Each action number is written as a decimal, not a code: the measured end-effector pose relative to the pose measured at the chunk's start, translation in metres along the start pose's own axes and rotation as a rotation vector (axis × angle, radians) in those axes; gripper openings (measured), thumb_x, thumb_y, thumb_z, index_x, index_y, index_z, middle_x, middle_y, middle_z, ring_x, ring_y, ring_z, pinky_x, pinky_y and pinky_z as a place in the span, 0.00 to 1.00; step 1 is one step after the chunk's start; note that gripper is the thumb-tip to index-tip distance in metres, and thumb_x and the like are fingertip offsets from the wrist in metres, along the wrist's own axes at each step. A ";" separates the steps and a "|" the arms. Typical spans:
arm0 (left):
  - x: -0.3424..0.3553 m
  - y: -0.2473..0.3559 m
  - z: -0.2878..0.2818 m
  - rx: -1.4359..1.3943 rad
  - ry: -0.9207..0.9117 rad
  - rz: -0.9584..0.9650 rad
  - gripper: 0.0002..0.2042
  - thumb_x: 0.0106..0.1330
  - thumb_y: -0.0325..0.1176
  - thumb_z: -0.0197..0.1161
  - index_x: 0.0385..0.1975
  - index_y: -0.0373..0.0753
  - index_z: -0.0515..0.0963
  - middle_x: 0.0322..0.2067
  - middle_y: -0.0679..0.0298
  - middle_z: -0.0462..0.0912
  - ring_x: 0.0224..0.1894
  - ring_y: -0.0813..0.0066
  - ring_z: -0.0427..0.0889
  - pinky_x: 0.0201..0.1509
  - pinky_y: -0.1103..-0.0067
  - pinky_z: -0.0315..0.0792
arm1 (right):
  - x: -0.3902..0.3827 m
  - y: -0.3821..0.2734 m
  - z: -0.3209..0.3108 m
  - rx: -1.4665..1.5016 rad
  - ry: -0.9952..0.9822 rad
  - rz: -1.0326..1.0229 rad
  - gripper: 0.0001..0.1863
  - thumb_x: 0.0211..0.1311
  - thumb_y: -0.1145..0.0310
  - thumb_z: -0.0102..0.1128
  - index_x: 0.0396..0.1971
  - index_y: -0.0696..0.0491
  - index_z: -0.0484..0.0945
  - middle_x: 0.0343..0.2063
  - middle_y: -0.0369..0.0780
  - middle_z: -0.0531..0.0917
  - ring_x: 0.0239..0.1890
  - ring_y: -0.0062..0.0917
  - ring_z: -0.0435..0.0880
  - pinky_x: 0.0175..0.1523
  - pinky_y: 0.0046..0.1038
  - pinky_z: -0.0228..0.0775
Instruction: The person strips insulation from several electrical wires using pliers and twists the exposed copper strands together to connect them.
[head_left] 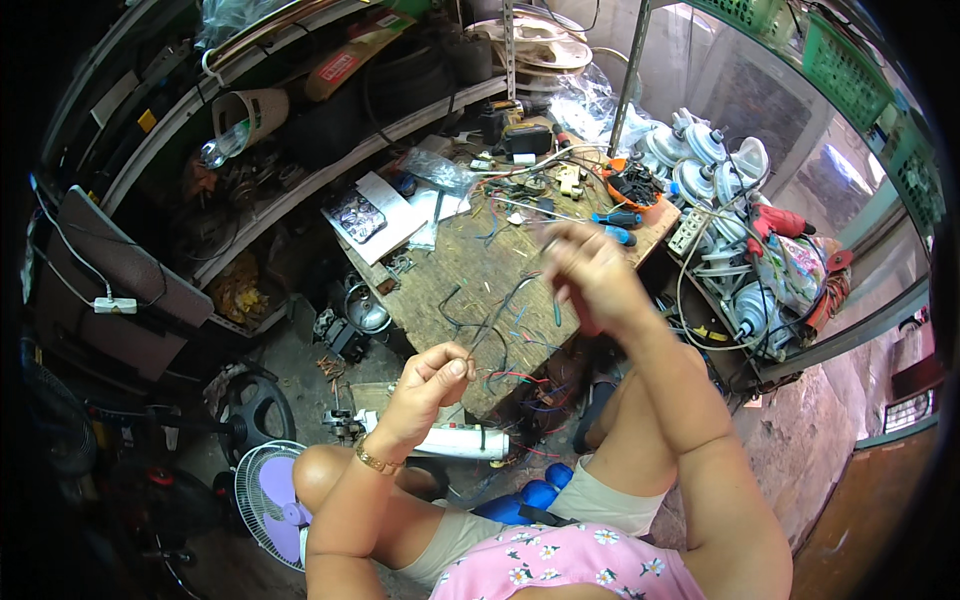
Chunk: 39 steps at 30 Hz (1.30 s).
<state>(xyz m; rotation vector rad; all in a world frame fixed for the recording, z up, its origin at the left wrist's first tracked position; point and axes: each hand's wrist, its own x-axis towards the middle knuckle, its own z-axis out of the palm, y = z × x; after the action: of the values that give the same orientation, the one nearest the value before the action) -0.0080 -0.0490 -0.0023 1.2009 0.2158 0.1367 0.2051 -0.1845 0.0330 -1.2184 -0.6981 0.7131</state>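
Observation:
Low over the front of the wooden table (pixel 430 290), my left hand (pixel 438 380) is closed, with thumb and fingers pinching a thin dark wire (pixel 492 322). The wire runs up and to the right across the tabletop. My right hand (pixel 592 275) is raised over the table's right side and smeared by motion. Something reddish shows beneath its fingers, too blurred to name. Between the hands lie short wire scraps, and a bent black cable (pixel 455 312) rests on the wood. Red and blue wires (pixel 520 377) hang at the table's near edge.
Blue-handled screwdrivers (pixel 618 219) and an orange bowl (pixel 655 212) of dark parts sit at the table's far right. Papers (pixel 392 205) lie far left. Beyond the right edge are piled white motor parts (pixel 705 180) and a red tool (pixel 782 222). A fan (pixel 280 505) stands lower left.

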 end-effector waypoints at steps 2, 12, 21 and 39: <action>0.001 -0.007 0.000 -0.032 0.019 0.042 0.09 0.67 0.38 0.54 0.30 0.39 0.72 0.16 0.78 0.59 0.18 0.90 0.52 0.21 0.87 0.45 | 0.008 -0.008 -0.020 0.148 -0.081 -0.060 0.16 0.60 0.66 0.56 0.46 0.57 0.69 0.23 0.34 0.77 0.23 0.12 0.75 0.24 0.14 0.67; 0.012 -0.010 0.007 0.110 0.117 0.207 0.10 0.67 0.40 0.53 0.30 0.39 0.71 0.16 0.78 0.59 0.18 0.90 0.53 0.22 0.87 0.47 | -0.022 0.005 0.019 0.156 -0.217 0.136 0.15 0.59 0.68 0.55 0.43 0.56 0.64 0.21 0.35 0.76 0.23 0.15 0.75 0.24 0.16 0.64; 0.013 -0.014 0.009 0.086 0.076 0.183 0.10 0.68 0.38 0.52 0.31 0.38 0.72 0.18 0.78 0.61 0.19 0.91 0.53 0.21 0.88 0.47 | -0.021 0.012 0.026 0.044 -0.328 0.192 0.13 0.61 0.68 0.55 0.43 0.55 0.66 0.21 0.36 0.77 0.20 0.13 0.72 0.23 0.14 0.62; 0.008 -0.013 0.012 -0.159 -0.044 0.008 0.10 0.67 0.40 0.53 0.30 0.40 0.70 0.15 0.77 0.57 0.17 0.88 0.51 0.22 0.85 0.46 | -0.022 0.014 0.025 0.035 -0.306 0.156 0.12 0.61 0.69 0.56 0.41 0.56 0.69 0.22 0.35 0.78 0.22 0.13 0.74 0.24 0.15 0.64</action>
<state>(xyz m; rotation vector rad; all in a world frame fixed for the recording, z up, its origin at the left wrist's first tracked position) 0.0025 -0.0625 -0.0112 1.0453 0.1581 0.1320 0.1711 -0.1850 0.0226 -1.1515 -0.8437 1.0519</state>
